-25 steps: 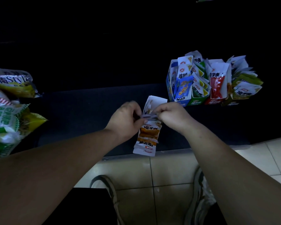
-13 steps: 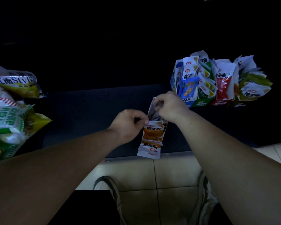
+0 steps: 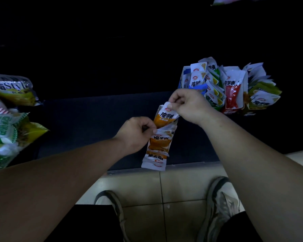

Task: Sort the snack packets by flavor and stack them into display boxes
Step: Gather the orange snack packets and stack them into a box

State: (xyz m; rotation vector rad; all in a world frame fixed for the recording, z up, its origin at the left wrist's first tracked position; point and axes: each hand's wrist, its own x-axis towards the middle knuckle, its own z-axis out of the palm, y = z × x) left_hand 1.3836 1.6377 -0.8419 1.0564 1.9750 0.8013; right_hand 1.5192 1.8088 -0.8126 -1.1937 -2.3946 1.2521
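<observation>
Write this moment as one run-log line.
left hand: pinches lower orange packets | right hand: pinches top orange packet | display boxes: right, filled

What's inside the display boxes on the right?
Snack packets stand in the display boxes: blue packets, green packets, red packets, yellow-green packets. The right hand hides the blue packets' lower part.

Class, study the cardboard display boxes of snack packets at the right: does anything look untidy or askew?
Yes. In the cardboard display boxes the blue-and-white foil packets fan out at mixed angles, and the yellow-green foil packets at the far right lean outward, not stacked neatly.
</observation>
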